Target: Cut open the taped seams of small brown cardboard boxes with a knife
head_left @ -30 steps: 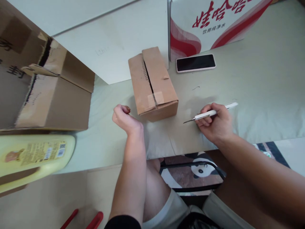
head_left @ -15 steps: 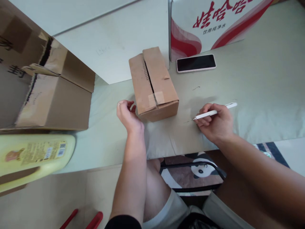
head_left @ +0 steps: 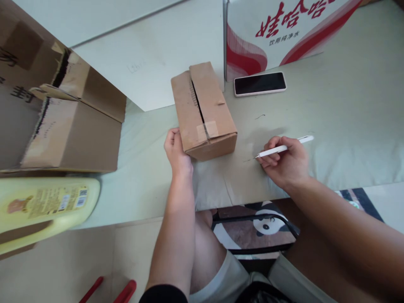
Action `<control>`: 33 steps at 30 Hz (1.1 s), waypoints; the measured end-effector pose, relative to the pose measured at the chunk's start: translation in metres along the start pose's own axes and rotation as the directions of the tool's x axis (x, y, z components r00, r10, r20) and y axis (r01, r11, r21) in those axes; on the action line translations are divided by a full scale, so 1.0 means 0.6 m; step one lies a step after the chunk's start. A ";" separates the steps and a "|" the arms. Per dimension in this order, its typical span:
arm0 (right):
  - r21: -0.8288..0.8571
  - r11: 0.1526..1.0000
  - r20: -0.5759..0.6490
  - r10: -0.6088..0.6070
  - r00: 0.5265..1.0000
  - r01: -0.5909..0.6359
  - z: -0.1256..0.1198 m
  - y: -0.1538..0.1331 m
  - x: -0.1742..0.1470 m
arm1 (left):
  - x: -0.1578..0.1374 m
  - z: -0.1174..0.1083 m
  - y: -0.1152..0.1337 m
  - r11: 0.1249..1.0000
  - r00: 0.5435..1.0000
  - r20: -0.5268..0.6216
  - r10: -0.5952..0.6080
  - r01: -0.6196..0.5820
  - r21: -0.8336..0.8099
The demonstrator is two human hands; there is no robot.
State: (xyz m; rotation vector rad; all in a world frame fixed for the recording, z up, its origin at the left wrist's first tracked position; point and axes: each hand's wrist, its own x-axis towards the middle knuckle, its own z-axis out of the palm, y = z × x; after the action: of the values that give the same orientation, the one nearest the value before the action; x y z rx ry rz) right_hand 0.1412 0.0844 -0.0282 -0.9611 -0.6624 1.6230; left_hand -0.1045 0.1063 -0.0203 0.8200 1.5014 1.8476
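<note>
A small brown cardboard box (head_left: 205,107) stands on the pale green cloth, its top flaps meeting at a narrow gap with clear tape at the near end. Against its left side, my left hand (head_left: 176,149) is closed with curled fingers; the thumb and fingertips are hidden by the box. In my right hand (head_left: 285,162) is a white pen (head_left: 274,151), pinched between thumb and fingers. Its tip points left, close to the cloth, beside a faint dark line. A short curved dark mark (head_left: 260,116) lies farther back on the cloth.
Behind the box are a white panel (head_left: 151,63) and a white-and-red carton (head_left: 249,54), with a phone (head_left: 259,83) before the carton. At left stand a large open cardboard box (head_left: 91,139) and a yellow jug (head_left: 91,202). Red handles (head_left: 126,291) show below.
My left hand has moved right, from just beside the cardboard box to its left side, and its fingers have curled in. My right hand and the pen have stayed nearly still.
</note>
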 end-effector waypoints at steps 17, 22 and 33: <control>0.041 0.999 -0.009 0.027 1.000 -0.027 -0.001 0.000 -0.001 | 0.001 0.001 0.003 1.000 0.998 -0.057 0.009 -0.009 -0.002; 0.034 0.999 -0.028 0.036 0.999 -0.035 0.002 0.000 -0.003 | 0.001 0.001 0.003 1.000 0.998 -0.060 0.005 -0.006 -0.017; 0.013 1.000 -0.069 0.028 0.997 -0.027 0.009 0.003 -0.004 | 0.001 0.000 0.001 1.000 0.998 -0.056 0.000 -0.001 -0.020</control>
State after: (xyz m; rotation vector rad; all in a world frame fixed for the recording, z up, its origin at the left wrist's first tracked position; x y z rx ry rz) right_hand 0.1355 0.0818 -0.0263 -1.0174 -0.5938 1.6086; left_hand -0.1047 0.1068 -0.0196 0.7650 1.5152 1.8970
